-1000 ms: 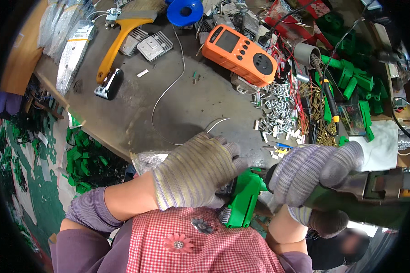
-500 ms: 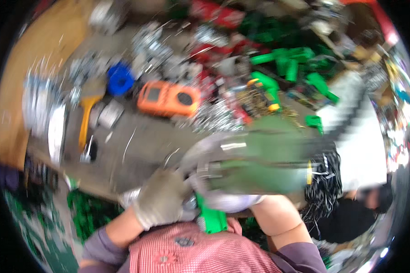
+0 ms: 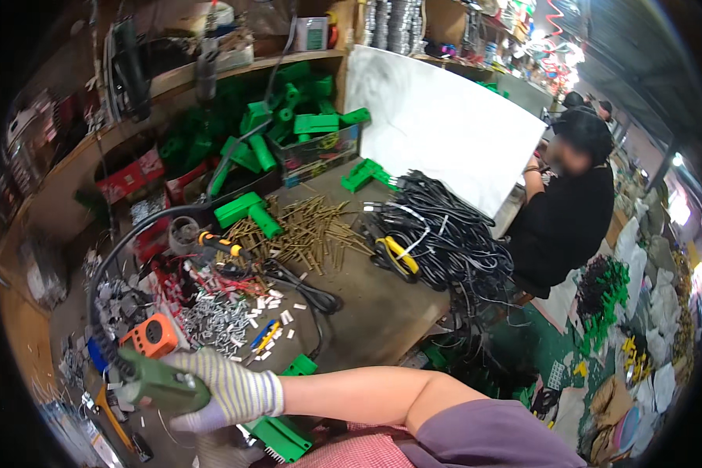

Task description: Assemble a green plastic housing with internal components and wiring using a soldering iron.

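Note:
In a striped grey-white glove, my right hand (image 3: 218,382) is wrapped round a dark green electric screwdriver (image 3: 164,384), low on the left. A black cord (image 3: 101,265) runs from the tool's end up over the bench; its working tip is out of sight. My left hand (image 3: 222,451), also gloved, shows only as a blurred patch under the right one, its fingers hidden. Beside it, below my right forearm, lies a bright green plastic housing (image 3: 281,437) with a row of pale teeth along its edge. I cannot make out whether the left hand grips it.
On the bench lie long brass-coloured screws (image 3: 308,226), bundled black power cords (image 3: 429,226), yellow-handled pliers (image 3: 398,257), small metal parts (image 3: 218,320) and an orange multimeter (image 3: 152,335). Green housings (image 3: 316,123) fill boxes behind. A white board (image 3: 437,117) stands beside a co-worker in black (image 3: 573,210).
My view has swung to the right, bringing the white board and co-worker in. Both hands now appear lower and farther left. The right still grips the screwdriver.

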`<state>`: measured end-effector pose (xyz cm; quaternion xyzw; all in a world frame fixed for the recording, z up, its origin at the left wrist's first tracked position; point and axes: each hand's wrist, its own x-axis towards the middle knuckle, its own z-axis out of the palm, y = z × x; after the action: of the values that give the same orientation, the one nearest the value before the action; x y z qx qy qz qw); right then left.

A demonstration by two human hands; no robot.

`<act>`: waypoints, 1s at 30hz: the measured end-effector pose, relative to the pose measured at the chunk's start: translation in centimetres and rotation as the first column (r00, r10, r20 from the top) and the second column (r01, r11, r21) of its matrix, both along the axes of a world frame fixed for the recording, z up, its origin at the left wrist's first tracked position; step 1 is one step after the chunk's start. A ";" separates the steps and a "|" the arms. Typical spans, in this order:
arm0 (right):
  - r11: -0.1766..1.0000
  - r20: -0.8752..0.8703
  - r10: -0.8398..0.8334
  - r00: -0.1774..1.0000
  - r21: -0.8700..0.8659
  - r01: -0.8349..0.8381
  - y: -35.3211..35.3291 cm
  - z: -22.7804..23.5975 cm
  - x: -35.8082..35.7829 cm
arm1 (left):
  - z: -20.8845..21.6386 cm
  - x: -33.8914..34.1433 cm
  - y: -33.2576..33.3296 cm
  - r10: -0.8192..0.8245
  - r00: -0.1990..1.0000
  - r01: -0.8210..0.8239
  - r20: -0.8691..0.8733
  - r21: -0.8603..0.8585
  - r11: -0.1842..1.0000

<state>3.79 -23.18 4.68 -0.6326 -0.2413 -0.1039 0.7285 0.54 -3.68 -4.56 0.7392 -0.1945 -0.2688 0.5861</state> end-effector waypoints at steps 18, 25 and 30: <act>0.717 -0.370 0.054 0.928 0.661 0.222 -9.9 1.4 -4.6 | 6.1 -0.1 -1.3 -0.338 0.647 -0.137 0.684 0.540 0.831; 0.213 -0.579 -0.103 0.809 0.782 0.586 -11.2 -3.4 -6.6 | 5.8 0.2 -0.2 -0.447 0.767 0.002 0.461 0.694 0.720; 0.330 -0.434 -0.156 0.888 0.824 0.461 -12.9 -4.9 -7.7 | 4.7 0.8 -1.0 -0.350 0.678 -0.085 0.646 0.542 0.836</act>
<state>-3.89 -36.08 -0.18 -0.1712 0.0858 -0.2668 0.9445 1.29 -4.66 0.19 0.8986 -0.3827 -0.0419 0.2107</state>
